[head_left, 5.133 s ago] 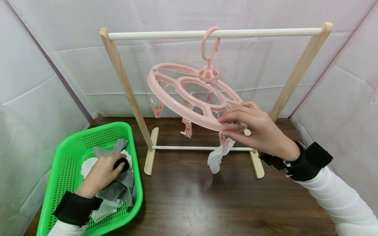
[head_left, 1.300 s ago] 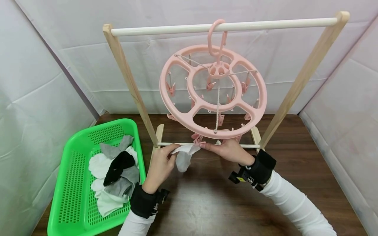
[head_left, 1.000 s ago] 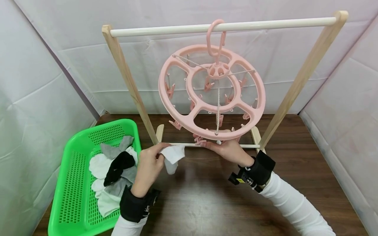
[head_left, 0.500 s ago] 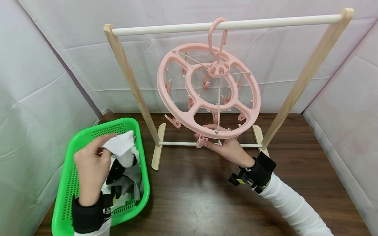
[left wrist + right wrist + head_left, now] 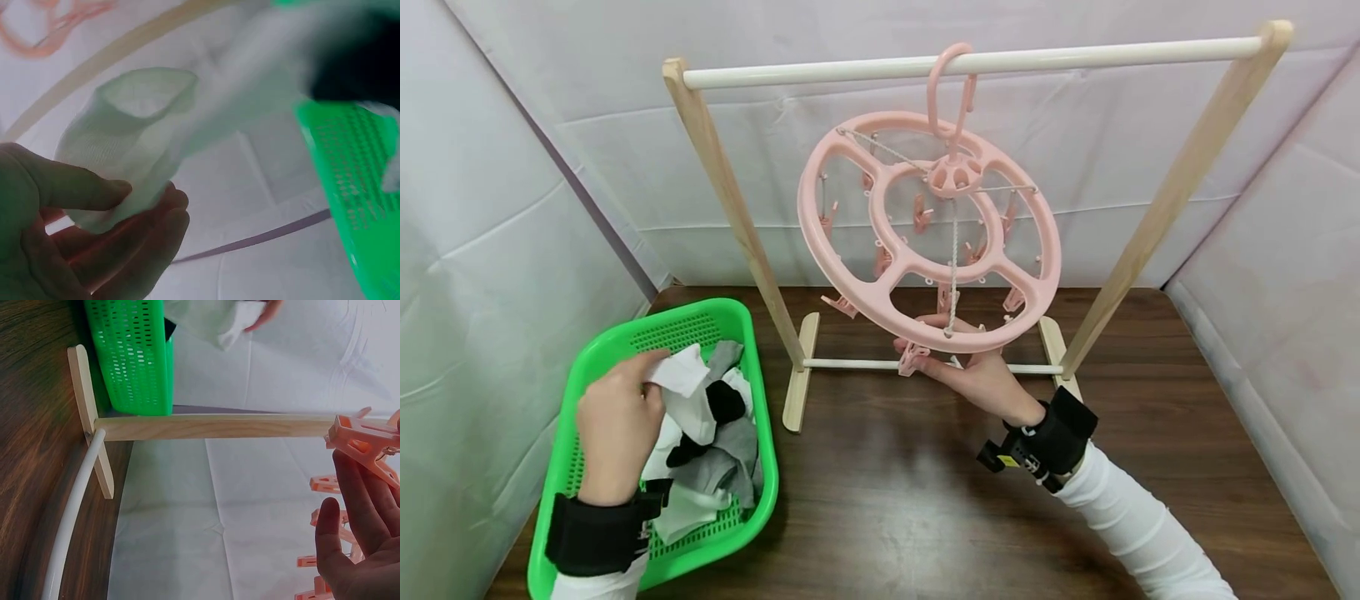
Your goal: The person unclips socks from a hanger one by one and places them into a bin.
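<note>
**Sock over the basket, peg ring steadied**

I take the wooden drying rack with its white top rail as my landmark. It stands on the dark brown wooden table, and everything else I place against it.

From the rack's rail hangs the round pink plastic peg hanger, tilted toward me, its little pink clips dangling beneath. To the left of the rack's left foot sits the green perforated plastic basket, with a loose heap of white, grey and black socks inside.

My right hand is under the ring's near edge, just in front of the rack's lower bar, with the fingers nearly straight and resting against one pink clip; that grip closes on nothing. My left hand is over the basket, left of the rack, with thumb and fingers pinching a small white sock by its cuff end. Whether the sock's toe touches the heap below, I cannot tell.

As I judge it, I am at the dropping-off step: the sock is off the ring and at the basket. The next move calls for loosening my left pinch low over the heap, then bringing that hand to the ring while my right keeps it from swinging.
</note>
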{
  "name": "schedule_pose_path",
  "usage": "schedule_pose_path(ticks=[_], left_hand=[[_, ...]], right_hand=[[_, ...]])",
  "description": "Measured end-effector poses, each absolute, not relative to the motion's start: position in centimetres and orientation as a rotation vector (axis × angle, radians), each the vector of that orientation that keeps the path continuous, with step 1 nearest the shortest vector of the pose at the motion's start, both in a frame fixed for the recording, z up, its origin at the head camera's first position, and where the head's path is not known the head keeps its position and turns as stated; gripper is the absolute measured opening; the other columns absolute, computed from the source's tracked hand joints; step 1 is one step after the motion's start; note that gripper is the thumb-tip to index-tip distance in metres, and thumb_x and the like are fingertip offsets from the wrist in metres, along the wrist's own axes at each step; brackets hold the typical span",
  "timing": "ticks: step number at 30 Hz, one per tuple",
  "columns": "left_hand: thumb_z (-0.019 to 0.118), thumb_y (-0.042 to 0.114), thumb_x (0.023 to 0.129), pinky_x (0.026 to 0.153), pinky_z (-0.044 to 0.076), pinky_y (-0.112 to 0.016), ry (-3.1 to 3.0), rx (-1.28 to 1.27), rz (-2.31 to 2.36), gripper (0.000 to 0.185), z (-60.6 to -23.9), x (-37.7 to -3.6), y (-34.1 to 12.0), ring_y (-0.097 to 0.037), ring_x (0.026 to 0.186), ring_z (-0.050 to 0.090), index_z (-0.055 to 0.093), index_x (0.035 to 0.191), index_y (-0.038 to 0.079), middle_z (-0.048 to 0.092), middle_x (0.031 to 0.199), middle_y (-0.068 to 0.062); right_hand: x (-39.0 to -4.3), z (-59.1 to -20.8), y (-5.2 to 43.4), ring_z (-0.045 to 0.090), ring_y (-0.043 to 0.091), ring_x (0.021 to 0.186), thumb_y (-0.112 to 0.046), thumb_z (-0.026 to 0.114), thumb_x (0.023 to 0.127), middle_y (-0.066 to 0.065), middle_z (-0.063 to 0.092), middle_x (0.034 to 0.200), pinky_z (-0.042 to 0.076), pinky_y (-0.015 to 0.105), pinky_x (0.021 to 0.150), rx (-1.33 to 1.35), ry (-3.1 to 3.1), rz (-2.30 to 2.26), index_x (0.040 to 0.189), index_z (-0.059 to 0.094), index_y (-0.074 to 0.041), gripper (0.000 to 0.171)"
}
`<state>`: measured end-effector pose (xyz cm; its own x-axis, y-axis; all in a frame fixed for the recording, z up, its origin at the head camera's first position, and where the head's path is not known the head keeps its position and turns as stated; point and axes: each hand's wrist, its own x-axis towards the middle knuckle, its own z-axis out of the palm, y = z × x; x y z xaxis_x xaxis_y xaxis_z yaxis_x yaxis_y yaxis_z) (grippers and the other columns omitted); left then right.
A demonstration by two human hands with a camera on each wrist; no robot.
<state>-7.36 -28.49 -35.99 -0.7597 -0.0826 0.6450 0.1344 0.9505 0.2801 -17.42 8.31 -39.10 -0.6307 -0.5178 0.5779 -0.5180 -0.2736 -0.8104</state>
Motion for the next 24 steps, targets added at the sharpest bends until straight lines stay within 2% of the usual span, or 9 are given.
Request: schedule_pose_path(ticks=[2, 6, 9, 14, 17, 20, 21, 24], left_hand=[[0.047, -0.021, 0.079, 0.047, 0.018, -0.034, -2.475, -0.087, -0.374, 0.04, -36.5, -7.7, -28.9, -0.028, 0.046, 0.037, 0.069, 0.108, -0.003, 0.065, 0.095, -0.026], [0.051, -0.019, 0.081, 0.043, 0.033, -0.038, -2.686, -0.227, -0.336, 0.037, -37.5, -8.2, -29.6, -0.037, 0.059, 0.054, 0.067, 0.111, -0.006, 0.062, 0.103, -0.027], [0.056, -0.017, 0.082, 0.049, 0.043, -0.042, -2.862, -0.319, -0.328, 0.034, -38.1, -8.4, -30.1, -0.041, 0.073, 0.059, 0.065, 0.113, -0.008, 0.059, 0.109, -0.029], [0.059, -0.014, 0.084, 0.064, 0.05, -0.046, -2.996, -0.464, -0.391, 0.03, -39.2, -8.7, -30.8, -0.042, 0.087, 0.061, 0.065, 0.112, -0.009, 0.057, 0.111, -0.031], [0.059, -0.013, 0.085, 0.057, 0.045, -0.039, -3.065, -0.539, -0.414, 0.031, -39.9, -9.2, -30.9, -0.043, 0.087, 0.06, 0.063, 0.115, -0.01, 0.055, 0.112, -0.034], [0.061, -0.01, 0.086, 0.06, 0.043, -0.04, -3.178, -0.573, -0.394, 0.035, -40.2, -9.5, -30.9, -0.049, 0.094, 0.056, 0.061, 0.121, -0.008, 0.05, 0.117, -0.039], [0.061, -0.008, 0.087, 0.062, 0.044, -0.042, -3.215, -0.57, -0.385, 0.036, -40.3, -9.5, -31.0, -0.051, 0.097, 0.054, 0.06, 0.123, -0.007, 0.049, 0.118, -0.04], [0.062, -0.005, 0.088, 0.081, 0.046, -0.056, -3.258, -0.565, -0.37, 0.038, -40.3, -9.5, -31.1, -0.056, 0.108, 0.048, 0.059, 0.125, -0.006, 0.049, 0.12, -0.039]], right_hand=[[-17.3, -39.1, 8.4, 0.068, 0.028, 0.088, 0.015, 0.063, 0.086, 0.025, 0.066, 0.106, 0.051, 0.04, 0.081, 1.344, -1.916, 2.109, 0.123, 0.056, -0.002, 0.041], [-17.2, -39.1, 8.6, 0.067, 0.027, 0.089, 0.013, 0.063, 0.087, 0.026, 0.065, 0.106, 0.049, 0.038, 0.085, 1.339, -1.952, 2.09, 0.123, 0.058, -0.003, 0.039], [-17.2, -39.0, 8.7, 0.067, 0.027, 0.089, 0.011, 0.064, 0.088, 0.024, 0.066, 0.106, 0.049, 0.038, 0.086, 1.341, -1.962, 2.077, 0.121, 0.059, -0.002, 0.037], [-17.1, -38.7, 9.0, 0.065, 0.03, 0.101, 0.009, 0.063, 0.089, 0.017, 0.067, 0.109, 0.046, 0.041, 0.092, 1.325, -1.958, 2.07, 0.119, 0.061, 0.002, 0.031], [-16.6, -38.0, 9.2, 0.062, 0.031, 0.106, 0.011, 0.061, 0.089, 0.02, 0.066, 0.11, 0.045, 0.04, 0.094, 1.301, -1.966, 2.076, 0.117, 0.062, 0.001, 0.03], [-16.0, -37.4, 9.4, 0.062, 0.03, 0.104, 0.014, 0.06, 0.089, 0.026, 0.064, 0.109, 0.044, 0.036, 0.093, 1.295, -1.978, 2.084, 0.116, 0.06, 0.005, 0.029], [-15.8, -37.2, 9.4, 0.062, 0.03, 0.103, 0.015, 0.059, 0.088, 0.029, 0.063, 0.107, 0.044, 0.035, 0.092, 1.295, -1.985, 2.081, 0.113, 0.059, 0.007, 0.026], [-15.7, -37.3, 9.7, 0.061, 0.03, 0.103, 0.014, 0.06, 0.088, 0.028, 0.063, 0.108, 0.043, 0.036, 0.093, 1.277, -2.024, 2.064, 0.114, 0.057, 0.011, 0.026]])
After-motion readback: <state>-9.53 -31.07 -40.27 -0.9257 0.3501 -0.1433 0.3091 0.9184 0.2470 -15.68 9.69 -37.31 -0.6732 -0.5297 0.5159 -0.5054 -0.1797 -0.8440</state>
